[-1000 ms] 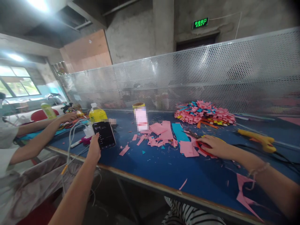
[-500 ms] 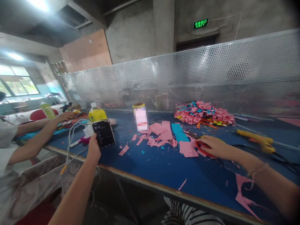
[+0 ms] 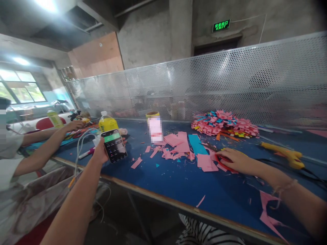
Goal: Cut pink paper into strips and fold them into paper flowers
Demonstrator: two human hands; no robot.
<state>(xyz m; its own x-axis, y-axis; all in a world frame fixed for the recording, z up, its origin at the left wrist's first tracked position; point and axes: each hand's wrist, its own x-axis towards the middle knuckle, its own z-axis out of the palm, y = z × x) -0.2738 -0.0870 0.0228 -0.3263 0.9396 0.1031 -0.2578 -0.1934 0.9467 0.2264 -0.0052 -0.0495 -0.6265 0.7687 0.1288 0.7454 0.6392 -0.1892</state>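
Note:
My left hand (image 3: pixel 101 152) is wrapped round a smartphone (image 3: pixel 114 146), held upright above the table's front edge with its lit screen facing me. On the right, my right hand (image 3: pixel 231 160) lies on the red-handled scissors (image 3: pixel 221 162), fingers round the handles. The blades point left over a blue strip (image 3: pixel 196 144) and pink paper squares (image 3: pixel 206 162). More pink pieces (image 3: pixel 178 141) and small scraps are scattered left of the scissors.
A pile of pink and blue paper bundles (image 3: pixel 224 124) sits at the back. The yellow glue gun (image 3: pixel 284 154) lies far right. A yellow bottle (image 3: pixel 107 123) and a yellow tape roll (image 3: pixel 152 115) stand left of centre. Another person's hands (image 3: pixel 76 126) work at far left.
The phone screen now shows a different page with a green band. My left hand and the phone have shifted slightly; my right hand stays on the scissors. The view has moved a little.

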